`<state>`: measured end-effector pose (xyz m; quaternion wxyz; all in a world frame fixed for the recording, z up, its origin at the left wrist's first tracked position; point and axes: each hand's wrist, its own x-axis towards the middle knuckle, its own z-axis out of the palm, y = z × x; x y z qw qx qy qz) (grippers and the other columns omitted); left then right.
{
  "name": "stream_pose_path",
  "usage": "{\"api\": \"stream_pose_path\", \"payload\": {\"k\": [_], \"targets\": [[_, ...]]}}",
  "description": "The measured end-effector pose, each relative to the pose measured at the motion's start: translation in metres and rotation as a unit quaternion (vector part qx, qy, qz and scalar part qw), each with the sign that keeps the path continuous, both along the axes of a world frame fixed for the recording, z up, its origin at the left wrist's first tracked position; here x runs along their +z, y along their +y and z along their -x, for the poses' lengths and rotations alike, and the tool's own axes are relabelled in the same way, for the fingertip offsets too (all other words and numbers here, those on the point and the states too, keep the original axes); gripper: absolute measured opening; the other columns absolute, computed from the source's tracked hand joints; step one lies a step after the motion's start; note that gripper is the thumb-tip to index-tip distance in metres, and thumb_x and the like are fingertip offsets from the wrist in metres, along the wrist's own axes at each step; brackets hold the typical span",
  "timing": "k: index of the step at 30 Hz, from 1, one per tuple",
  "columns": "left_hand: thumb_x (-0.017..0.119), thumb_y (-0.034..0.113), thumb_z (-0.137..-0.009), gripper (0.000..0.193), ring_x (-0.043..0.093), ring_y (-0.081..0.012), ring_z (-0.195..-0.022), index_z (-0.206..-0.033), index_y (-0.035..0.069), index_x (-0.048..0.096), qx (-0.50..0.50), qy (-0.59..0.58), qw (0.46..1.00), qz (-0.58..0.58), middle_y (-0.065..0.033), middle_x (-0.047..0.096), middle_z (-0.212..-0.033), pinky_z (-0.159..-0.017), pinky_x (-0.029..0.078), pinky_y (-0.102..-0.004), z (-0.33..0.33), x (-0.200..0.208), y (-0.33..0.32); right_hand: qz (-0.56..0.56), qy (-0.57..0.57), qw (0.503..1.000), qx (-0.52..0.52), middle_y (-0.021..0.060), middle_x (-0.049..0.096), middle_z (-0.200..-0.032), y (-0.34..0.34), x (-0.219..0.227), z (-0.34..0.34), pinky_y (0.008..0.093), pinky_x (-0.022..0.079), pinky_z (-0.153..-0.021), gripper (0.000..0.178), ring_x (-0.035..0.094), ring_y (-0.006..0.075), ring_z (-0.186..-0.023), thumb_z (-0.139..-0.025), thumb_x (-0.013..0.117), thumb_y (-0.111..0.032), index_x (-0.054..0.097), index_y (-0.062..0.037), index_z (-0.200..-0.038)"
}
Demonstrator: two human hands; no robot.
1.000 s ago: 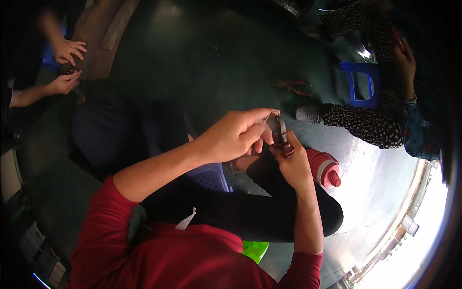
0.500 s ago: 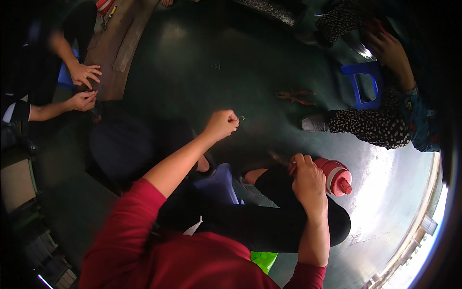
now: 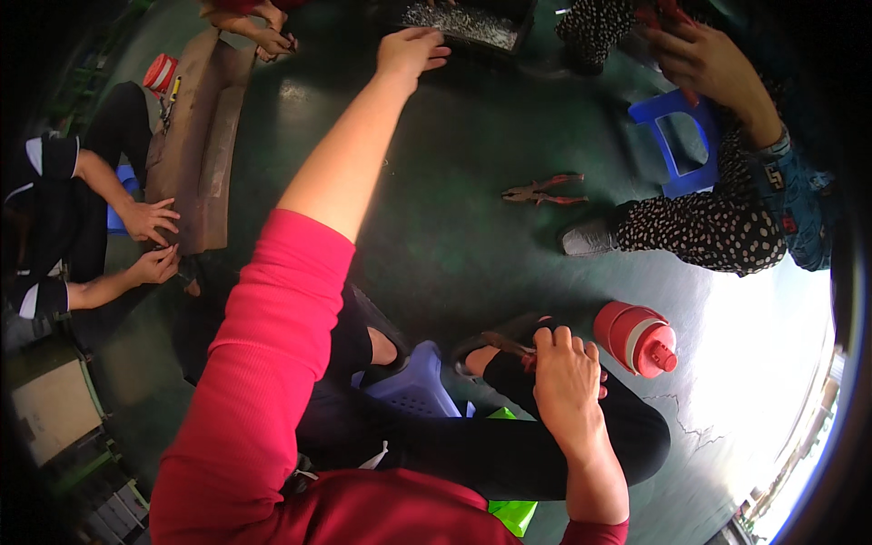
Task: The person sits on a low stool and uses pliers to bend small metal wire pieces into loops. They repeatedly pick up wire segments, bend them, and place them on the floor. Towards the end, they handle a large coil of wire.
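Observation:
My left hand [image 3: 411, 56] is stretched far forward, near the front left edge of a dark tray [image 3: 521, 34]. Its fingers are extended and somewhat apart, and nothing shows in them. Small shiny metal pieces [image 3: 463, 24] lie heaped in the tray. Close to my right knee, my right hand [image 3: 568, 374] is closed round a pair of pliers [image 3: 505, 343]. The jaws point left and away from me; red handles show partly beside my fingers, the rest hidden by the hand.
Another pair of pliers [image 3: 545, 191] lies on the floor. A red jug [image 3: 640, 341] stands right of my right hand. Co-workers' hands [image 3: 150, 222] are at the left by a wooden bench [image 3: 186, 154]; a person by a blue stool [image 3: 677, 141] holds a red-handled tool.
My left hand has moved far forward to the tray; the small metal bit it held no longer shows. My right hand stays near my knee with the pliers. The view has shifted.

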<state>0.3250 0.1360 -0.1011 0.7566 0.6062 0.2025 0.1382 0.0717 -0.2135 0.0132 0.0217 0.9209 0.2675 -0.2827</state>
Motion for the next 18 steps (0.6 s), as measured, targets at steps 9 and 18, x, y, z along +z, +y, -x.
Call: {"api": "stream_pose_path", "payload": {"k": [9,18], "targets": [[0.066,0.008,-0.084,0.012,0.066,-0.0164,-0.064,-0.094,0.002,0.064,-0.058,0.315,0.944,-0.077,-0.0078,0.067,-0.077,-0.057,0.057,-0.0293,0.099,-0.162,0.03,0.021,0.04,0.999,-0.004,0.012,0.055,-0.093,0.006,-0.005,-0.007,0.0463,0.038,-0.092,0.025,0.058,0.03,-0.09,-0.075,0.066,-0.013,0.055,-0.006,-0.097],[0.065,0.02,-0.081,0.022,0.057,-0.0161,-0.049,-0.065,0.006,0.062,-0.267,0.305,0.83,-0.383,-0.0062,0.06,-0.057,-0.046,0.043,-0.0313,0.019,-0.168,0.029,0.057,0.047,0.997,0.006,0.0106,0.056,-0.093,0.011,-0.012,-0.01,0.0471,0.036,-0.093,0.024,0.059,0.0286,-0.088,-0.08,0.066,-0.023,0.057,-0.0068,-0.096]]}}
